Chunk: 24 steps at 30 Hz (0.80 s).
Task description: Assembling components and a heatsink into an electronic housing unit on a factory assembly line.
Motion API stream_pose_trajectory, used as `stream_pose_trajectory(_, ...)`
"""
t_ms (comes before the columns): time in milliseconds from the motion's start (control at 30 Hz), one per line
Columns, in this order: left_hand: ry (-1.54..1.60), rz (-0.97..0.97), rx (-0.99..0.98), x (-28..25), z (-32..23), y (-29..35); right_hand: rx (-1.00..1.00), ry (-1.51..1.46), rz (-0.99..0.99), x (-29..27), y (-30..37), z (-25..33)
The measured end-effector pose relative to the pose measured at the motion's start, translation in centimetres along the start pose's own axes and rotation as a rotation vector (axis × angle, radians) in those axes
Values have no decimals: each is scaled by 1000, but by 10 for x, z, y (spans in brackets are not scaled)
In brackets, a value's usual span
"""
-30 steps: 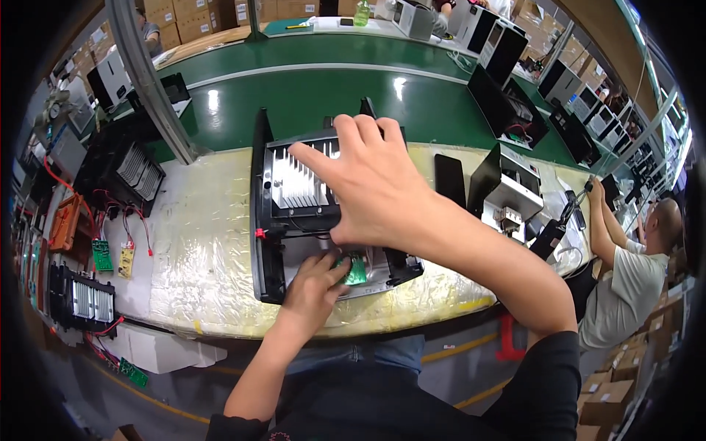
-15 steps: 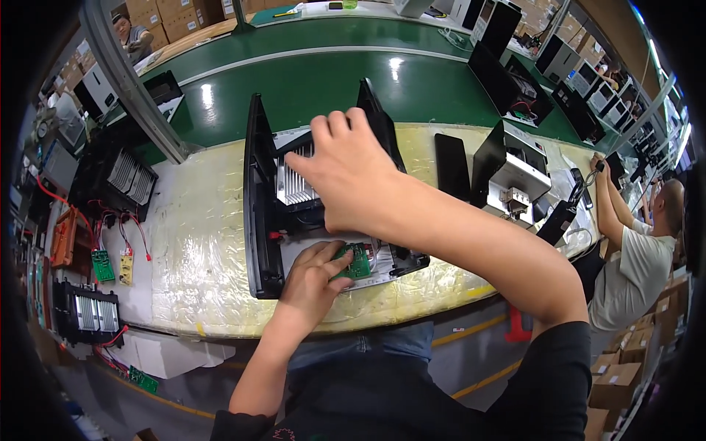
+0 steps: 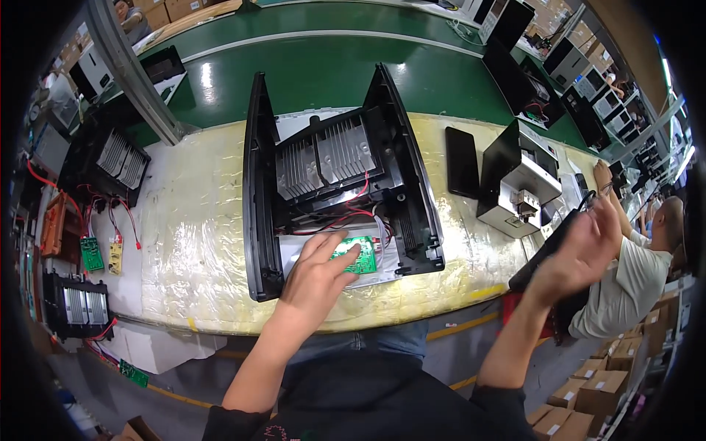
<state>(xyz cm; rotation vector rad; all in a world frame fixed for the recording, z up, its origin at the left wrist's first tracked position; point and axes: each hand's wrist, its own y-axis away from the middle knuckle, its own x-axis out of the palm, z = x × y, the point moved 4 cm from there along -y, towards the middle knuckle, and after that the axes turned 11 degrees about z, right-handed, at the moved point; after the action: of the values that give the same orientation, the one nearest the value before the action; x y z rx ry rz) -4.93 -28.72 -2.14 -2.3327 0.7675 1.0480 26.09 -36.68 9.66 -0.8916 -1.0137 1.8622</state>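
Note:
My left hand (image 3: 312, 273) holds a small green circuit board (image 3: 360, 257) at the near end of a black plastic housing (image 3: 257, 220), its fingers resting across the board's left part. Inside the housing sits a finned metal heat sink (image 3: 323, 158), with red and black wires (image 3: 353, 214) between it and the board. Off to the right, my right hand (image 3: 577, 253) is raised and somewhat blurred, its fingers stretched out with nothing visible in them. It is nearest to a long black object (image 3: 540, 261) at the table edge, whose kind I cannot make out.
A flat black panel (image 3: 462, 162) and a metal-and-black unit (image 3: 518, 184) stand to the right. More heat sink assemblies (image 3: 121, 165) with wired boards lie left. Beyond is a green conveyor surface (image 3: 309, 73); a metal post (image 3: 132, 73) rises at left. A co-worker (image 3: 625, 272) is at right.
My right hand has left the heat sink and swung far to the right, uncovering the housing's inside. My left hand stays on the circuit board. The view has shifted slightly.

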Motion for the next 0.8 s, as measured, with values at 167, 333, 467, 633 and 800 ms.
stream_pose_trajectory(167,19,12,32,-1,-7,-1,406,-12,130,-40,48,-78)
stream_pose_trajectory(333,31,22,-18,-7,-6,6,708,-422,403,-29,75,-92)
stream_pose_trajectory(467,38,28,-38,-4,-2,7,634,-698,88,-49,26,-69)
stream_pose_trajectory(633,77,28,25,-1,-2,5,-101,-1052,186,-98,-52,-7)
stream_pose_trajectory(800,45,19,-47,-11,13,26,136,-1048,467,-32,-66,-27)
